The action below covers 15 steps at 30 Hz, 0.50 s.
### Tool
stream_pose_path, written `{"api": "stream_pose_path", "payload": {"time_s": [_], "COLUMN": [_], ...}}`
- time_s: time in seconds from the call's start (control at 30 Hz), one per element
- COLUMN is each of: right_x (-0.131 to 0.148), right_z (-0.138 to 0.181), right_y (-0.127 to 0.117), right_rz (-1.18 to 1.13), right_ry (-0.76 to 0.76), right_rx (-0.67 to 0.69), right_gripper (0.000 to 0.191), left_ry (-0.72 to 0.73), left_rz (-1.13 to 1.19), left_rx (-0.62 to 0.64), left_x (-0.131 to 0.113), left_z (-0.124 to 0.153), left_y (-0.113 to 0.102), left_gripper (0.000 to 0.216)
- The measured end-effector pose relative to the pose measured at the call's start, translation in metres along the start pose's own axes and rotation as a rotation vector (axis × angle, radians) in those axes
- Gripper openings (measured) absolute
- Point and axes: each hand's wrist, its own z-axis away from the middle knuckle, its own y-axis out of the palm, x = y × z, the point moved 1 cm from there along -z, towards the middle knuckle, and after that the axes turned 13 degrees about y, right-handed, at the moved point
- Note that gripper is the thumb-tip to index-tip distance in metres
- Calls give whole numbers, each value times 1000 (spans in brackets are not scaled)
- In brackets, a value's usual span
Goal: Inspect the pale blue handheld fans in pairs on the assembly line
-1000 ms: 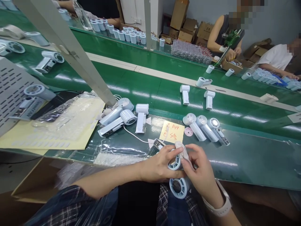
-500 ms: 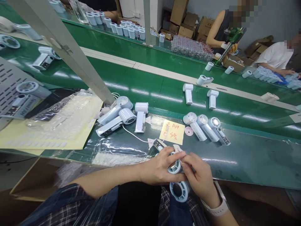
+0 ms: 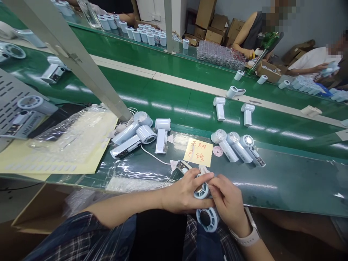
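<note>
My left hand (image 3: pixel 185 194) is wrapped round a pale blue handheld fan (image 3: pixel 201 190) at the near edge of the green bench. My right hand (image 3: pixel 228 203) pinches a small white cloth (image 3: pixel 203 169) against the fan's round head. The fan's handle end (image 3: pixel 182 166) pokes out past my left fingers. A second pale blue fan (image 3: pixel 207 219) lies in my lap just under both hands.
A yellow note (image 3: pixel 198 152) lies just beyond my hands. Three fans (image 3: pixel 236 146) lie to its right, three more (image 3: pixel 141 136) to its left by a slanted metal post (image 3: pixel 81 61). Yellow sheets under plastic (image 3: pixel 65 145) sit left. Fans (image 3: pixel 233 108) ride the conveyor; other people work far right.
My right hand has slid slightly down and left over the fan head, and the cloth is now mostly tucked under its fingers. The fans on the conveyor have drifted right.
</note>
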Motion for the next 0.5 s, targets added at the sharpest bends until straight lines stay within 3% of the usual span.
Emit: {"api": "stream_pose_path", "payload": {"time_s": [0.27,0.4,0.5], "right_x": [0,-2,-14], "right_z": [-2,-1,2], "right_y": [2,-5,-15], "right_rz": [-24,-110,-230], "right_ry": [-3,11,176], "right_rx": [-18,61,88], "right_gripper": [18,20,17], "left_ry": [2,7,3], "left_rz": [-8,-6,5], "left_rx": [-2,-23,-27], "left_x": [0,0,1], "left_z": [0,2,0], "left_y": [1,2,1], "left_gripper": [38,37,37]}}
